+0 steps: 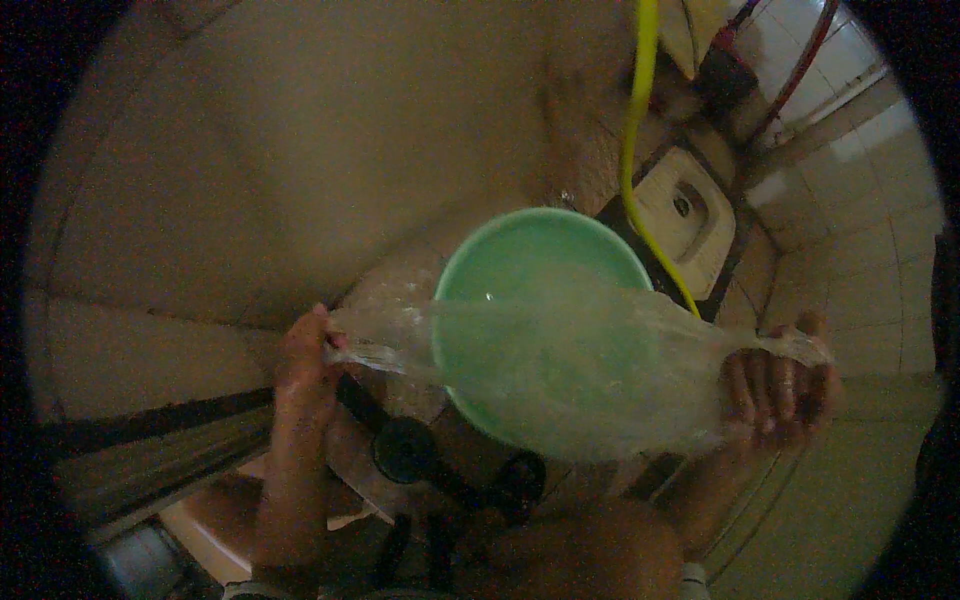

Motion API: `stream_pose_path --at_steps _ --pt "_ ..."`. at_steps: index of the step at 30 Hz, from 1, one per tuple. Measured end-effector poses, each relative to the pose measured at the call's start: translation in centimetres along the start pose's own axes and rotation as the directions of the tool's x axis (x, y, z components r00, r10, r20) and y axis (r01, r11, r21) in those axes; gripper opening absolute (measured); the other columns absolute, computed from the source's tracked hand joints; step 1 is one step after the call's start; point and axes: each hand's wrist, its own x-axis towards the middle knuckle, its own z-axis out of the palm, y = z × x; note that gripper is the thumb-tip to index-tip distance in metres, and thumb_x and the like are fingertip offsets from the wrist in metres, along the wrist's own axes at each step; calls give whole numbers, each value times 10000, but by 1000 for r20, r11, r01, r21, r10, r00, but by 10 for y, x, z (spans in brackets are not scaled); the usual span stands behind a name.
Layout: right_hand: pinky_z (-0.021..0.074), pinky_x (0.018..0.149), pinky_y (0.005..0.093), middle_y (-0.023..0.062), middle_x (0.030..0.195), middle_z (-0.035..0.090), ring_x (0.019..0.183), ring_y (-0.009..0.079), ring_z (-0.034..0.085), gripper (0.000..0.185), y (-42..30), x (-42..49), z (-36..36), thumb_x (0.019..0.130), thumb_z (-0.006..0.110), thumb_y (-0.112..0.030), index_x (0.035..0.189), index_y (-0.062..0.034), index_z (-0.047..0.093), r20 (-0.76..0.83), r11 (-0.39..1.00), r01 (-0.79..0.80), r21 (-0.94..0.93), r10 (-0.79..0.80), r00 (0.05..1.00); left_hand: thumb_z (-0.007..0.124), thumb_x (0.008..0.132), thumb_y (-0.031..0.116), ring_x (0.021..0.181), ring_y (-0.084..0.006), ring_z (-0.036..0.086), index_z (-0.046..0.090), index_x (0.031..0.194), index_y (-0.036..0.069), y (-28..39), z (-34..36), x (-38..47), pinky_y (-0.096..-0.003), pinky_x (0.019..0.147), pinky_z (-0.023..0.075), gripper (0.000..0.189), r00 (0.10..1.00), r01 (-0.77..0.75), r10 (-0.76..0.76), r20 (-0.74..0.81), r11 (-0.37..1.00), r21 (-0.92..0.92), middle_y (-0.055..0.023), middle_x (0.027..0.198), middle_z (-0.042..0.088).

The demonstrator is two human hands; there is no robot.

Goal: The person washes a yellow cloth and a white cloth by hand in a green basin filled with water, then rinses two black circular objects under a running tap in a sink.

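Between my two hands stretches a thin, wet-looking, see-through sheet, perhaps a plastic bag or a sheer cloth; I cannot tell which. My left hand grips its gathered left end. Bunched in the fingers of my right hand is the opposite end. Below the sheet stands a round light-green basin, its lower part showing hazily through the material. What the basin holds is hard to make out in the dim light.
A squat toilet pan is set in the floor at the upper right. Past it hangs a yellow hose. Tiled wall rises on the right, and a pale wall fills the upper left. A dark round object sits below the basin.
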Motion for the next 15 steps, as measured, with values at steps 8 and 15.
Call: stream_pose_path --at_steps 8,15 --pt "413 413 245 -6 618 542 440 90 451 471 2 -35 -99 1049 516 -271 1405 35 546 -314 366 -316 -875 68 947 580 1065 359 604 -119 531 593 987 81 42 24 -58 -271 433 391 289 922 231 67 382 695 -680 -7 768 578" --pt "542 614 247 61 865 637 708 150 597 398 -4 0 -72 1005 586 -187 1340 28 570 -682 931 -118 -345 -162 713 542 1080 352 384 -103 381 608 933 78 45 40 -62 -285 368 351 318 958 17 -56 280 990 139 14 523 434"
